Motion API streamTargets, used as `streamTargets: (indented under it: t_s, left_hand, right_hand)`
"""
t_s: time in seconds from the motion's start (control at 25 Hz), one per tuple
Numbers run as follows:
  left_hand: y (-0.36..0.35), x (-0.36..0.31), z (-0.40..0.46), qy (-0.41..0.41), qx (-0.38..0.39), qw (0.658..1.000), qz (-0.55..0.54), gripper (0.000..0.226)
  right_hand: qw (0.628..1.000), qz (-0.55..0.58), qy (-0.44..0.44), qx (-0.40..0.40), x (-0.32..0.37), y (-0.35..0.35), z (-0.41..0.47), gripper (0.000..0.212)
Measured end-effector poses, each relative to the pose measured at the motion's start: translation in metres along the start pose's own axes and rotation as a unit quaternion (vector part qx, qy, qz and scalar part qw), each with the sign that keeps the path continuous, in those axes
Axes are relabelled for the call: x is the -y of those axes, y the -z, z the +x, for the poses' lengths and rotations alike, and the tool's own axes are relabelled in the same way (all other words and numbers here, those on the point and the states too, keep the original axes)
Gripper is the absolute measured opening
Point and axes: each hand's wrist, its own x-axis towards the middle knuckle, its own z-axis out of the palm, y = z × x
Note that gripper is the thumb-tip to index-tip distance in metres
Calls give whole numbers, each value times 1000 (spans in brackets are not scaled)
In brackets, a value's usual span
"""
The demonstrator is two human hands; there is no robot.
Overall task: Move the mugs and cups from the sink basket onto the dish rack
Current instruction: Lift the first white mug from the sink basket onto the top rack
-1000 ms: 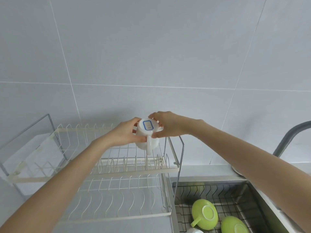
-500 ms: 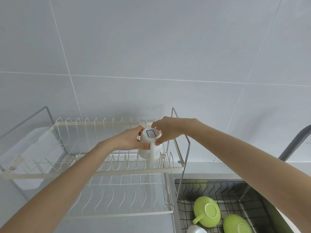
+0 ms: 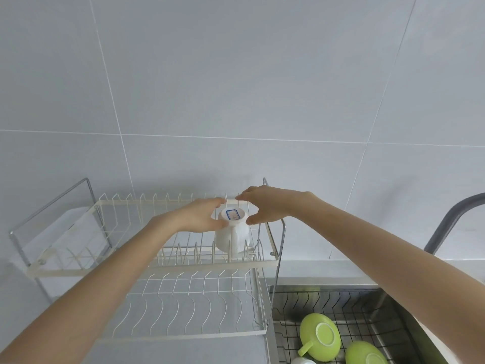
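A white mug (image 3: 240, 235) stands upside down at the right end of the dish rack's upper tier (image 3: 157, 266), its handle facing me and a blue-edged label on its base. My left hand (image 3: 194, 216) still grips the mug's base from the left with thumb and fingers. My right hand (image 3: 270, 206) hovers at the base's right side with its fingers spread, the thumb just beside the mug. Two green cups (image 3: 320, 337) (image 3: 364, 354) lie upside down in the wire sink basket (image 3: 354, 303), and a white cup (image 3: 301, 361) shows partly at the bottom edge.
The rack's lower tier (image 3: 183, 334) holds nothing. A grey faucet (image 3: 446, 227) curves up at the right above the steel sink. A chrome frame post (image 3: 275, 258) rises between rack and sink. Tiled wall stands behind.
The mug has come down from above the rack onto the upper tier's right end. My right hand's fingers have opened off its base; my left hand stays on it.
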Motion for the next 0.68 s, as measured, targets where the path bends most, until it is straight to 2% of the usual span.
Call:
streamTargets:
  t_s: [0.2,0.32,0.68]
  left_hand:
    - [11,-49,-41,-28,-141,978,154,54]
    - [6,-80,-61,-52,-204,961,179,51]
    - [-32,-156,-89,-88,-236,949,191,49]
  right_hand:
    - [998,18,-1,-60,-6,7,-56,66]
    - [995,15,-16,-94,-16,3,-89,70]
    - [992,19,-55,-109,-56,-30,-169,68]
